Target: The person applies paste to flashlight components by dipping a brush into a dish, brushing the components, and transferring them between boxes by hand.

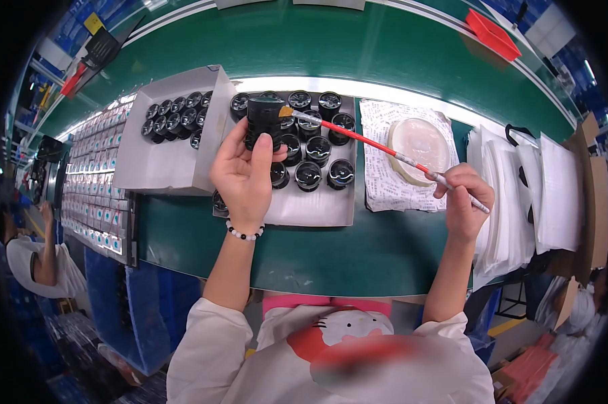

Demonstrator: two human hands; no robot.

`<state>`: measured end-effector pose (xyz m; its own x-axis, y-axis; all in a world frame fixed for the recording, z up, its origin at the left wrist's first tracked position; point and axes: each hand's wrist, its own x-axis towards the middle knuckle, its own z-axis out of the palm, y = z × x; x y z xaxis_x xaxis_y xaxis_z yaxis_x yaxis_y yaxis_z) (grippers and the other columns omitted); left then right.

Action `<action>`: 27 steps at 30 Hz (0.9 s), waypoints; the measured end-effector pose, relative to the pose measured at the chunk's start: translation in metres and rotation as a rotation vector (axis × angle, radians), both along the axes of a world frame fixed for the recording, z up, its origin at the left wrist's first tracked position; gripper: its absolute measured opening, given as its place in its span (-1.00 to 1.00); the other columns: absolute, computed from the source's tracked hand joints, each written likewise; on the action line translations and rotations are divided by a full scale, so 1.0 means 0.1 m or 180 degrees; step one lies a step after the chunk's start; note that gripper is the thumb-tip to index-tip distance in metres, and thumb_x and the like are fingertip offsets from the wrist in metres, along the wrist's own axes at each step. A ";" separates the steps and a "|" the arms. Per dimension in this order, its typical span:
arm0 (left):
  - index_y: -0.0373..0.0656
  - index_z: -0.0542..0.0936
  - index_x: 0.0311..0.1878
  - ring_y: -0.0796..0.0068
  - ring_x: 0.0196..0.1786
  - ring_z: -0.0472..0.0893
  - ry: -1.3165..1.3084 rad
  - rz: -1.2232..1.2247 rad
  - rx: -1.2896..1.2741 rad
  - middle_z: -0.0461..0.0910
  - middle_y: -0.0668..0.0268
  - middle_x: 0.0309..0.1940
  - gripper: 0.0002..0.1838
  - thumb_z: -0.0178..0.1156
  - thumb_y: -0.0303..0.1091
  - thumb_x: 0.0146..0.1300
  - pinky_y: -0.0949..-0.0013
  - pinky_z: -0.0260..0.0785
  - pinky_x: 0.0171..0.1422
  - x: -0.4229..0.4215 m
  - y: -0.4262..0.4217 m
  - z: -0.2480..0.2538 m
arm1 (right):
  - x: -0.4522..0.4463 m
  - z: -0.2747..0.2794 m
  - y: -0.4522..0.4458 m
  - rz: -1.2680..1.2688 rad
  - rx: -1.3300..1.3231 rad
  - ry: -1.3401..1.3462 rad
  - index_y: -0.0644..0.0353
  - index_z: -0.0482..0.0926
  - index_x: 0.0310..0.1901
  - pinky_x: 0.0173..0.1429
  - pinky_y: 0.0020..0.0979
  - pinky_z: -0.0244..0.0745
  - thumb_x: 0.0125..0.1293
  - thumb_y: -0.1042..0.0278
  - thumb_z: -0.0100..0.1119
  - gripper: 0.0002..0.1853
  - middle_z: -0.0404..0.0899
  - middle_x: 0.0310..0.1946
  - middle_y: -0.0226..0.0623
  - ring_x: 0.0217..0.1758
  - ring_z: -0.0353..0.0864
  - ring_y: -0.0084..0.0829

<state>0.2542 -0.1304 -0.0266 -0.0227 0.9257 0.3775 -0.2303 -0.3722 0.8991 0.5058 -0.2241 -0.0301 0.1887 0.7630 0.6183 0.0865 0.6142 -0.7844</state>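
Fingers of the left hand (245,178) grip a black cylindrical barrel (263,114); the right hand (467,195) pinches a red-handled paintbrush (378,146), its bristles (286,112) seemingly touching the barrel.

Bkgd stuff: green bench (344,252) w/ a bright white strip along its far side, then another green surface (304,47) behind it. Red bin (494,35) up top right. Left end has a big rack of small white pieces (96,168) w/ teal dots, set in rows — and past that a blk device (102,48) near a yellow label (93,23). Right end: stack of white sheets (496,209) next to an open cardboard box (597,209). Blue bin (149,310) below the bench, L side, plus another person (51,269) in a white top nearby. Yellow floor line (506,328) lower R.
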 end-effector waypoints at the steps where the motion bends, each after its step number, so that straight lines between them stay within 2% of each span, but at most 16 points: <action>1: -0.53 0.26 0.01 0.51 -0.42 0.55 0.0013 -0.0006 0.0020 0.48 0.12 -0.28 -0.61 0.02 -0.50 0.14 0.55 0.46 -0.33 0.00 0.00 0.00 | 0.00 0.00 0.00 0.0003 0.0001 0.0004 0.39 0.49 -0.41 -0.45 -0.50 0.42 0.10 0.43 0.05 -0.84 0.44 -0.51 -0.14 -0.55 0.47 -0.42; 12: -0.54 0.25 0.02 0.52 -0.43 0.54 -0.0016 -0.0141 -0.0084 0.49 0.14 -0.33 -0.62 -0.04 -0.49 0.18 0.56 0.44 -0.36 -0.01 0.00 -0.01 | 0.02 0.00 -0.03 -0.0002 -0.0033 0.0080 0.39 0.48 -0.41 -0.46 -0.51 0.40 0.10 0.43 0.05 -0.84 0.45 -0.52 -0.13 -0.57 0.47 -0.43; 15: -0.44 0.33 -0.01 0.55 -0.45 0.52 0.0227 0.0034 -0.0006 0.50 0.14 -0.26 -0.65 -0.10 -0.38 0.22 0.55 0.42 -0.37 0.00 -0.01 -0.04 | 0.04 0.02 -0.02 -0.0060 -0.0037 0.0017 0.39 0.49 -0.43 -0.48 -0.52 0.38 0.09 0.43 0.05 -0.84 0.46 -0.55 -0.13 -0.59 0.48 -0.43; 21: -0.49 0.30 -0.01 0.55 -0.46 0.53 0.0349 0.0135 0.0199 0.49 0.20 -0.37 -0.64 -0.10 -0.41 0.21 0.56 0.43 -0.39 0.01 -0.01 -0.05 | 0.03 0.07 -0.04 -0.0105 -0.0091 0.0196 0.40 0.50 -0.45 -0.48 -0.52 0.40 0.06 0.53 0.04 -0.90 0.49 -0.57 -0.12 -0.59 0.51 -0.43; 24: -0.51 0.28 0.00 0.52 -0.47 0.53 0.0340 -0.0082 0.0584 0.50 0.17 -0.36 -0.64 -0.09 -0.42 0.20 0.53 0.43 -0.39 0.00 -0.05 -0.05 | 0.03 0.12 -0.02 -0.0615 -0.0175 -0.0538 0.40 0.50 -0.45 -0.48 -0.54 0.40 0.05 0.58 0.02 -0.92 0.50 -0.58 -0.15 -0.58 0.51 -0.46; 25: -0.51 0.29 -0.04 0.49 -0.45 0.53 0.0488 -0.0110 0.0731 0.49 0.12 -0.32 -0.64 -0.12 -0.39 0.21 0.49 0.44 -0.39 -0.01 -0.07 -0.10 | 0.02 0.13 -0.02 -0.0634 -0.0172 -0.0502 0.40 0.50 -0.46 -0.48 -0.56 0.40 0.04 0.60 0.00 -0.92 0.50 -0.59 -0.17 -0.59 0.51 -0.48; 27: -0.49 0.30 -0.06 0.46 -0.43 0.53 0.0230 -0.0318 0.0425 0.48 0.08 -0.29 -0.63 -0.13 -0.31 0.23 0.48 0.44 -0.39 0.03 -0.10 -0.10 | 0.02 0.10 -0.04 -0.0695 -0.0111 -0.0274 0.40 0.50 -0.45 -0.46 -0.56 0.40 0.05 0.60 0.00 -0.92 0.50 -0.57 -0.15 -0.58 0.51 -0.47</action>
<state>0.2568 -0.1405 -0.0362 0.0985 0.8635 0.4946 -0.2087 -0.4681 0.8587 0.5077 -0.2284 -0.0201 0.2994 0.7310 0.6131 0.2820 0.5461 -0.7888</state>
